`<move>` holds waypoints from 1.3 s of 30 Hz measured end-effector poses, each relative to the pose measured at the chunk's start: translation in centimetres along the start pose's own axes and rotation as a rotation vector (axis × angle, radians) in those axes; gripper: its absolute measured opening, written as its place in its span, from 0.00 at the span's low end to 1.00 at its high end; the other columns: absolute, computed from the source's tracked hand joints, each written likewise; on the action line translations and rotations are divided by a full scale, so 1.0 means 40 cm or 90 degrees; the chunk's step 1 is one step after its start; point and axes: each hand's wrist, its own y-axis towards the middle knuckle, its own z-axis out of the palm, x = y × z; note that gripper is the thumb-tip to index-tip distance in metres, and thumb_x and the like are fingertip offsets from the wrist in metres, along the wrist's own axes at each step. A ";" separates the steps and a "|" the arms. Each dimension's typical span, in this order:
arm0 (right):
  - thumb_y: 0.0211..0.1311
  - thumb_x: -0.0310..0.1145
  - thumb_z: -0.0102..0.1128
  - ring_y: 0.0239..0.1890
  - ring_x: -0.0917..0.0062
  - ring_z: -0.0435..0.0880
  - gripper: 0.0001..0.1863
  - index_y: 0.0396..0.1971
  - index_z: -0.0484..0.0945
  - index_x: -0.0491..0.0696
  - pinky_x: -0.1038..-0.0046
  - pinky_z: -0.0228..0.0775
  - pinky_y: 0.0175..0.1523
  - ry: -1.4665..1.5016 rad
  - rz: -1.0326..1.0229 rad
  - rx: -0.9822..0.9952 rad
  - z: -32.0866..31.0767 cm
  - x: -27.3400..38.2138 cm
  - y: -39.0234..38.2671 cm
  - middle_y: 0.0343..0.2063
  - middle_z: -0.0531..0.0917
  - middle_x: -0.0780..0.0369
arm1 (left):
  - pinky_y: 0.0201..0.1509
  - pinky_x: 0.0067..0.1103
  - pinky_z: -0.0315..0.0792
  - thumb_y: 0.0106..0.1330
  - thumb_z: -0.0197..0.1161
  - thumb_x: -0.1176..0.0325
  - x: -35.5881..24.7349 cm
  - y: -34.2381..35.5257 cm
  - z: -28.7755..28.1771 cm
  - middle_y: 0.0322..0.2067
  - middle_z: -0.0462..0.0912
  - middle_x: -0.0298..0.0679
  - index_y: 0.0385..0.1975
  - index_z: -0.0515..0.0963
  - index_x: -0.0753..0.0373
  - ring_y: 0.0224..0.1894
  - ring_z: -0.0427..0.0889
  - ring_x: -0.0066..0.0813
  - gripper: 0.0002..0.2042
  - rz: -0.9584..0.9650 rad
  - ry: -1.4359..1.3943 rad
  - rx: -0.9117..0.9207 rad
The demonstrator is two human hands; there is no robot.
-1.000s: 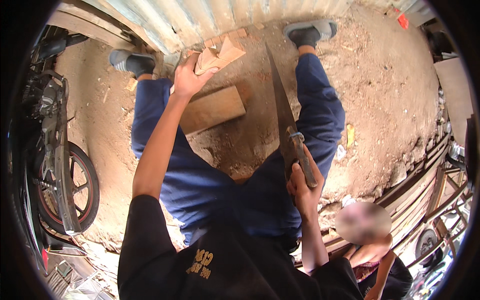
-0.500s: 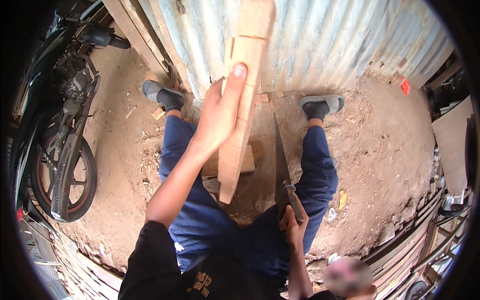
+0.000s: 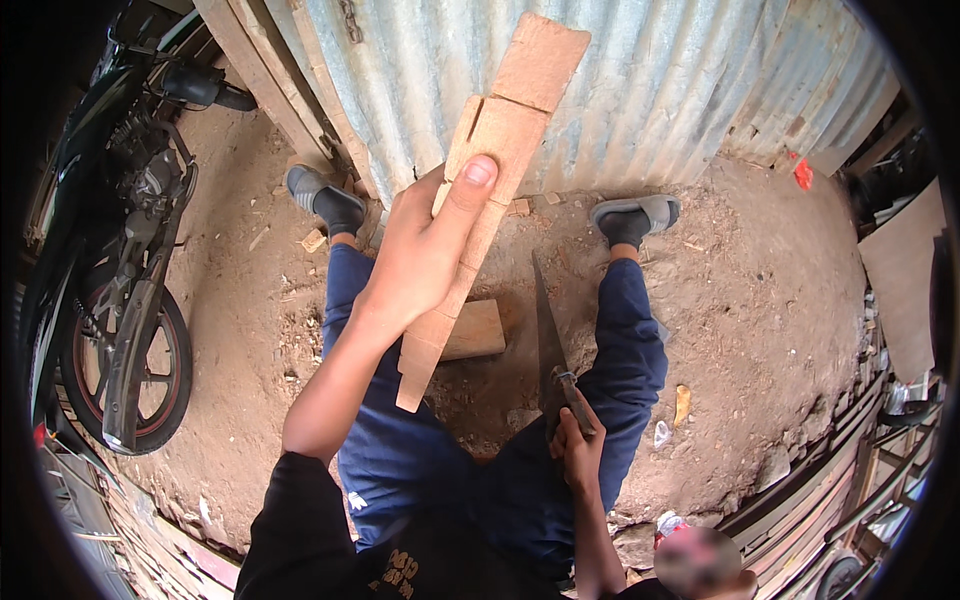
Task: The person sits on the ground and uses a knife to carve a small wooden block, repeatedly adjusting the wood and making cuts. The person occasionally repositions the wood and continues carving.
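My left hand [image 3: 425,240] grips a long piece of wood [image 3: 508,140] and holds it up before me, slanting up to the right. The thumb presses on its broad face; the other fingers are hidden behind it. Saw cuts cross the face, a short slot runs near the left edge, and the lower end is stepped. My right hand [image 3: 578,445] is closed round the wooden handle of a handsaw [image 3: 551,360]. Its dark, tapering blade points away from me, between my legs. Below the held piece, a wooden block [image 3: 474,330] lies on the dirt.
A corrugated metal wall [image 3: 640,90] stands just beyond my feet. At the left is a parked motorcycle [image 3: 140,310]. Stacked planks [image 3: 820,500] lie at the lower right, where a person's head [image 3: 697,560] shows blurred. Wood scraps litter the dirt floor [image 3: 760,300].
The wood has tilted, its top swinging right and its lower end left, and it has come down so its upper end shows. The saw has shifted slightly left and down.
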 end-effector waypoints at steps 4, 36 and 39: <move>0.71 0.27 0.55 0.14 0.88 0.63 0.27 0.68 0.65 0.40 0.81 0.59 0.19 0.014 0.007 0.007 -0.003 -0.003 0.003 0.17 0.67 0.71 | 0.46 0.28 0.73 0.71 0.49 0.33 0.005 -0.001 -0.006 0.30 0.83 0.46 0.47 0.78 0.77 0.37 0.78 0.28 0.41 -0.017 0.005 0.018; 0.77 0.42 0.52 0.17 0.81 0.67 0.23 0.62 0.70 0.44 0.76 0.64 0.23 0.198 0.057 -0.062 0.003 -0.028 0.064 0.18 0.66 0.67 | 0.43 0.30 0.77 0.70 0.32 0.27 0.044 0.003 0.008 0.31 0.79 0.45 0.50 0.73 0.71 0.34 0.82 0.33 0.45 -0.089 -0.096 0.095; 0.76 0.45 0.54 0.16 0.80 0.67 0.17 0.49 0.72 0.46 0.74 0.65 0.22 0.176 0.035 -0.060 -0.010 -0.042 0.070 0.17 0.67 0.66 | 0.38 0.31 0.80 0.65 0.32 0.22 -0.041 0.001 -0.005 0.28 0.79 0.49 0.48 0.72 0.78 0.31 0.84 0.35 0.52 -0.019 -0.016 0.022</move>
